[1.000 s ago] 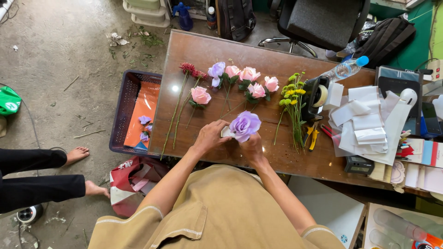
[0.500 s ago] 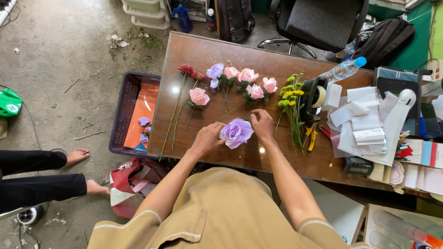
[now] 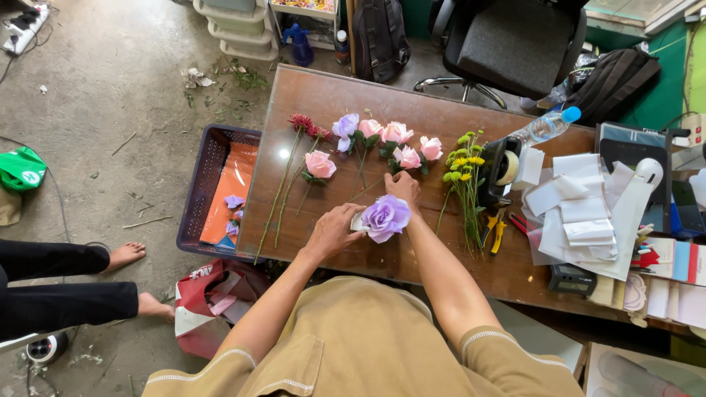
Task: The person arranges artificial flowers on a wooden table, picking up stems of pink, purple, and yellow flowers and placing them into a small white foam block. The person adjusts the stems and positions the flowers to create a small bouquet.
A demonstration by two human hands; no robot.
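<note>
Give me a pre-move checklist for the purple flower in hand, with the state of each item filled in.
1. Left hand grips the lavender rose from its side: ok.
2. Right hand rests on top of the bloom: ok.
3. Stem attached under the bloom: cannot tell, hidden by the hands.
4. Pink roses lie close behind the right hand and could be brushed: not ok.
5. Yellow flower bunch lies apart from the hands: ok.
6. Yellow-handled pliers lie on the table, to the right of the right arm: ok.
</note>
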